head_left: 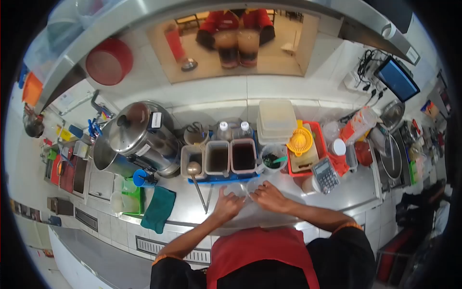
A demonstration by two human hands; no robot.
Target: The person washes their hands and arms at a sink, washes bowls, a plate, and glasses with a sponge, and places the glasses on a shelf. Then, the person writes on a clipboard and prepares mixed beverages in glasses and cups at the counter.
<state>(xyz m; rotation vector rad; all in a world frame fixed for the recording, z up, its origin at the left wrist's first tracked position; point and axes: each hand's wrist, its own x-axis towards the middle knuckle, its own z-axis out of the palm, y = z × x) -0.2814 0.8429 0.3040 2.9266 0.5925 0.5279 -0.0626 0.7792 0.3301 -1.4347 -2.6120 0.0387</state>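
Observation:
At the counter's front edge my left hand (229, 204) and my right hand (268, 196) almost meet, both with fingers curled in. Something clear and thin, like plastic, shows faintly between and just above them; its kind cannot be made out. Beyond the hands, a blue tray (219, 178) bears several square containers. One holds a dark red liquid (243, 156), another a brownish liquid (217, 160). A long-handled ladle (194, 168) leans from the left container, its handle on the counter. Right of these stands a clear tub (274, 158) with dark contents and a green-handled utensil.
A large steel urn (144, 137) stands left, beside a blue cup (143, 178) and a green cloth (159, 208) over the edge. Rightward are a red basket (317, 132), a yellow citrus juicer (300, 140) and a calculator (326, 175). A serving window (236, 67) opens ahead; a person holds two drinks there.

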